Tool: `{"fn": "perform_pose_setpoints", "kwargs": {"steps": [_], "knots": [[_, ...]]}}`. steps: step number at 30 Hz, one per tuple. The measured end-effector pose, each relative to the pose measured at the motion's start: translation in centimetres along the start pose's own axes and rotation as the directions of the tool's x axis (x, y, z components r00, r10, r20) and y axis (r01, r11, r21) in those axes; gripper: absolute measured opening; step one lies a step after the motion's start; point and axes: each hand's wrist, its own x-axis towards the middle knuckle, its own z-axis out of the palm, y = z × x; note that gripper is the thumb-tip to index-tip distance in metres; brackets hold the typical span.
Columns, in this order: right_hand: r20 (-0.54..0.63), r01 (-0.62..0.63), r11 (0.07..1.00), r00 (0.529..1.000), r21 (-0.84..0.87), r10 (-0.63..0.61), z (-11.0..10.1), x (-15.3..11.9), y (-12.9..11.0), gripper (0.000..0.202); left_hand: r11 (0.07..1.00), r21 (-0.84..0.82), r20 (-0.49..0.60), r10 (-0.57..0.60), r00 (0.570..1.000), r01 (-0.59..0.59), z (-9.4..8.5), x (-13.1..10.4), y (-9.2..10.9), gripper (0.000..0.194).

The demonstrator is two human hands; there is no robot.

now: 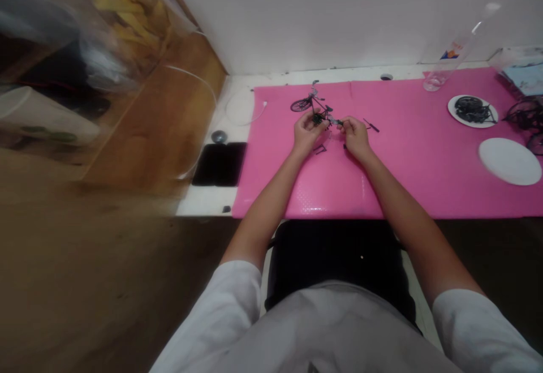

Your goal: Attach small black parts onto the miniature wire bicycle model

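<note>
A small black model bicycle [313, 101], with one wheel showing on its left, is held above the pink mat. My left hand [309, 129] is closed around its lower part, fingers by the dark pedal area. At its right end my right hand [354, 136] pinches a small grey and dark part [335, 121]; whether this is joined to the bicycle I cannot tell. Close below the left hand lies a small black frame-shaped piece [320, 149]. A thin black rod-like piece [372, 125] rests just right of the right hand.
The pink mat [407, 180] covers the table. On the right are a white plate [453, 114] of black parts, a white disc [510, 161], more black bicycle parts [526, 118] and a clear bottle [462, 44]. A black flat object [219, 164] and white cable [237, 119] lie left.
</note>
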Motion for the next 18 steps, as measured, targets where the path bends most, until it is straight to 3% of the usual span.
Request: {"fn": "perform_pose_setpoints", "kwargs": {"steps": [6,14,18], "knots": [[0.024,-0.013,1.000,1.000,0.024,0.012,0.1,-0.1,-0.4,0.093,1.000,0.007,0.001,-0.029,1.000,0.029,0.4,-0.3,0.6,0.090],[0.080,0.176,0.976,0.983,-0.131,-0.166,-0.3,-0.3,-0.7,0.061,1.000,0.001,0.020,-0.030,0.999,0.030,0.5,-0.2,0.3,0.099],[0.050,0.208,0.968,0.978,-0.140,-0.203,-0.4,-0.2,-0.8,0.077,1.000,0.006,0.040,0.005,0.999,-0.006,0.2,0.2,-0.6,0.105]]}}
